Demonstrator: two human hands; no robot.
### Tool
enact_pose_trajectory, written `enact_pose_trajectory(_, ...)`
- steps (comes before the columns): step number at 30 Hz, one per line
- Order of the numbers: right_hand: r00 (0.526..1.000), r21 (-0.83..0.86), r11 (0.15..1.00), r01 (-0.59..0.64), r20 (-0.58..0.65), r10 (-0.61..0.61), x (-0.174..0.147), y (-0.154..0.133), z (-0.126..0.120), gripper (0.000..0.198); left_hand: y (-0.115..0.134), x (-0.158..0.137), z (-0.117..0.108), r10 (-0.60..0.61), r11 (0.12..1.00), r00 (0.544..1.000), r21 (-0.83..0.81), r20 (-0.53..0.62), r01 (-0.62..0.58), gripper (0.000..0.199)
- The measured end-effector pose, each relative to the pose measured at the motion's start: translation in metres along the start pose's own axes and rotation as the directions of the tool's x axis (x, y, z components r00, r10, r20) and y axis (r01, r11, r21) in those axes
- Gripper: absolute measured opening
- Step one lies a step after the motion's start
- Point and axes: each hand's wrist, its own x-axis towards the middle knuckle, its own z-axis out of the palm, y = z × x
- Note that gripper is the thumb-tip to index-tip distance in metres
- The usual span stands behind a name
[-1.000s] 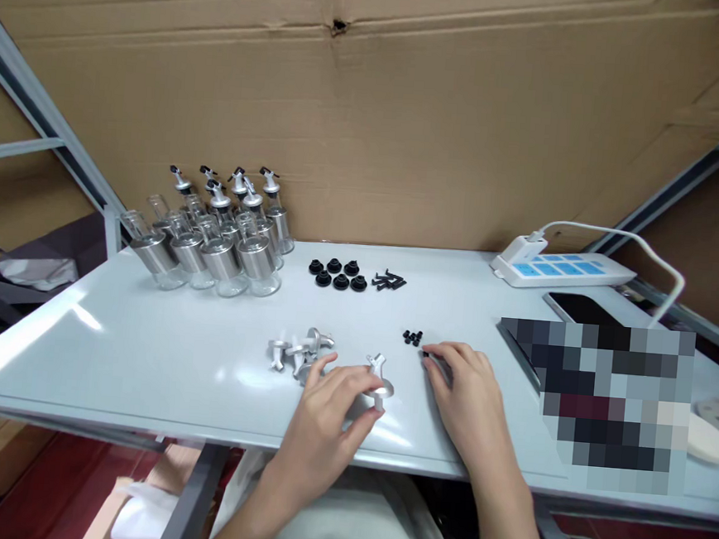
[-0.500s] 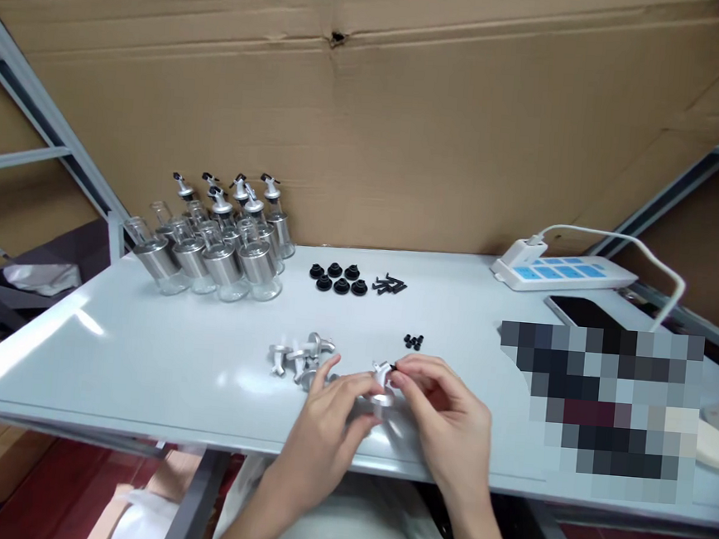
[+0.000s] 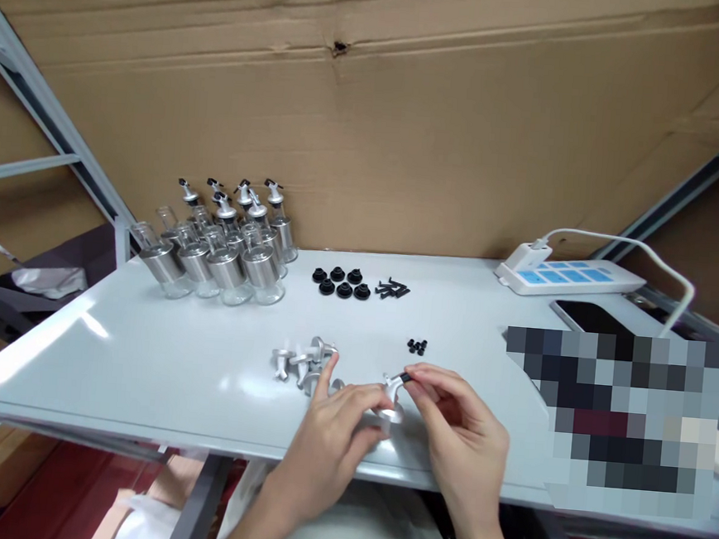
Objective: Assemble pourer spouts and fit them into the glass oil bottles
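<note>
My left hand [image 3: 330, 437] grips a silver pourer spout [image 3: 391, 411] between thumb and fingers, its index finger raised. The spout is held above the table's front edge. Against the spout's tip, my right hand [image 3: 464, 431] pinches a small black cap [image 3: 405, 377]; its far end is hidden by the fingertips. Just left of my left hand lie several loose silver pourer spouts [image 3: 299, 364], partly covered by that hand. Beyond my right hand sits a little cluster of tiny black plugs [image 3: 416, 346].
Several glass bottles with steel sleeves [image 3: 228, 267] stand at the back left, some topped with pourers. Black ribbed stoppers [image 3: 344, 290] and thin black pieces [image 3: 394, 289] lie at the back middle. A power strip [image 3: 574, 276] and a phone [image 3: 592, 317] are at right, near a blurred-out patch.
My right hand has shifted slightly right and down, and more of the black cap at the spout's tip shows. The left hand keeps its grip on the spout.
</note>
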Motion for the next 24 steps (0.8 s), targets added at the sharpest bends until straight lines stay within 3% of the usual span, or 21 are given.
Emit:
enact_pose_trajectory(12, 0.999, -0.001, 0.999, 0.05, 0.02, -0.05, -0.0051, -0.0019, -0.0033, 0.014, -0.0004, -0.0008, 0.0002, 0.002, 1.0, 1.0, 0.0, 0.003, -0.002, 0.025)
enact_pose_trajectory(24, 0.992, 0.056, 0.997, 0.061, 0.111, -0.067, -0.0022, -0.0052, -0.0051, 0.008, -0.0003, -0.002, -0.0012, 0.021, 1.0, 0.999, 0.0, 0.026, -0.021, 0.022)
